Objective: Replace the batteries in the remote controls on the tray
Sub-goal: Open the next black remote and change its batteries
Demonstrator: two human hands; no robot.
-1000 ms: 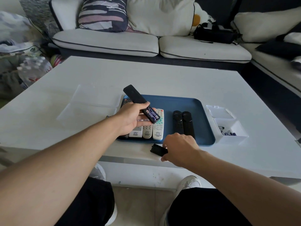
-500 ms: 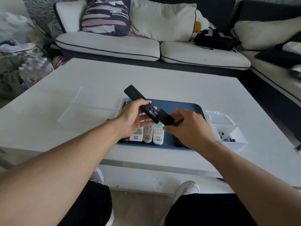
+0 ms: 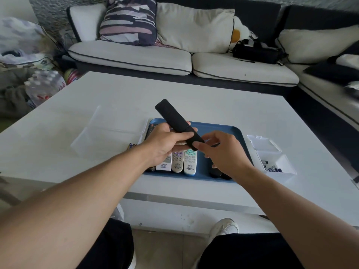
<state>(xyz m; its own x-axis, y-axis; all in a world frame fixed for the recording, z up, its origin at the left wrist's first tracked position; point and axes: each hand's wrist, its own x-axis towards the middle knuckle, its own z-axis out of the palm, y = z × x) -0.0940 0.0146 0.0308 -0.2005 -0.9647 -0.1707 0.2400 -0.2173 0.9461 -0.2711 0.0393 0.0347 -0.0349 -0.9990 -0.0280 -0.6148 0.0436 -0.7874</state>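
We see a pale sofa [image 3: 136, 57] across the top of the frame, with a striped cushion [image 3: 128, 20] at upper left and a black bag [image 3: 256, 52] at upper right. Below it a white table [image 3: 194, 100] fills the middle. On the table, just below centre, lies a blue tray [image 3: 233, 131]. A clear plastic box [image 3: 272, 158] with batteries [image 3: 273, 168] inside stands just right of the tray.

Our left hand [image 3: 165, 144] grasps a black remote [image 3: 178, 124], fingers curled round its lower half, holding it tilted above the tray with its far end toward the upper left. Our right hand [image 3: 223, 150] has its thumb touching the remote's near end, the other fingers loosely bent; whether they grip anything we cannot tell.

Three light remotes [image 3: 177, 162] lie side by side in the tray beneath our left hand, and two dark ones [image 3: 220, 174] show partly under our right wrist.
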